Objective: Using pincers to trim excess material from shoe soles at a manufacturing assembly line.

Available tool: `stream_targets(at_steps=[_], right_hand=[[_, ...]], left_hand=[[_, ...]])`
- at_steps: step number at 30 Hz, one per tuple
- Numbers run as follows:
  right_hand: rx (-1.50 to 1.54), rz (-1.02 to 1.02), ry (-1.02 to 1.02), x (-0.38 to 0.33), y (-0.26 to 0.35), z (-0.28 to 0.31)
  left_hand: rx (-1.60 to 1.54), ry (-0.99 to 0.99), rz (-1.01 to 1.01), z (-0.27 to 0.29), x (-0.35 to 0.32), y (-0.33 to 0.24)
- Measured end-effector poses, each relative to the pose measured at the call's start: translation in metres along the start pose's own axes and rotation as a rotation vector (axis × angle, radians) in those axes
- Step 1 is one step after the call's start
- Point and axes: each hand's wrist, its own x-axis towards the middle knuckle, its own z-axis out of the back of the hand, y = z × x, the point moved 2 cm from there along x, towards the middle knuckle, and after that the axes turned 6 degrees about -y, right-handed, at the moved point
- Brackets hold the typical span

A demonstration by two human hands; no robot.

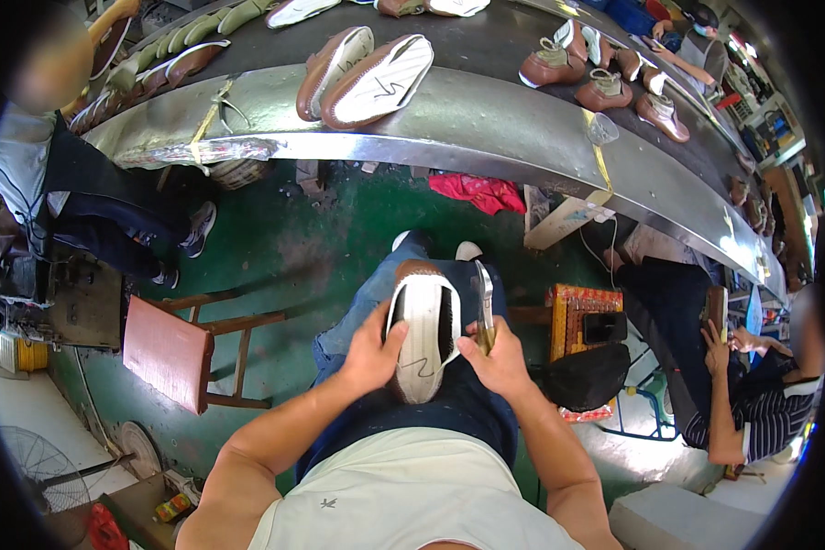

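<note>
Above my lap is a shoe [418, 335] with a white covering, a brown end and a dark squiggle drawn on it. My left hand [373, 353] is closed round its left side, thumb lying on the white face. A dark opening with a toothed edge runs along the shoe's right side. In my right hand [497, 357] is a metal tool that looks like lasting pincers [484, 291], its head pointing away from me. The right thumb is at the white edge beside the opening; whether it pinches that edge I cannot tell.
Ahead runs a metal-edged conveyor bench [486, 156] carrying a pair of brown-and-white shoes [367, 81] and several others. A stool [167, 353] stands left, a beaded seat [582, 321] with a phone right. One co-worker [92, 192] stands left; another [761, 403] sits right.
</note>
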Motion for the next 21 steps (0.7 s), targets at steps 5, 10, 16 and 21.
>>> stream_targets(at_steps=[5, 10, 16, 21], right_hand=[[0.344, -0.447, 0.281, -0.025, -0.056, -0.033], [0.283, -0.378, 0.158, -0.049, -0.072, 0.005], [-0.06, -0.409, 0.338, -0.064, -0.037, 0.071], [-0.319, 0.173, 0.364, -0.059, -0.026, 0.065]], left_hand=[[-0.109, 0.146, -0.008, -0.012, -0.005, 0.018], [-0.516, 0.582, 0.354, -0.044, 0.011, 0.017], [-0.44, 0.682, 0.322, -0.075, 0.001, 0.034], [-0.361, 0.676, 0.216, -0.082, -0.007, 0.041]])
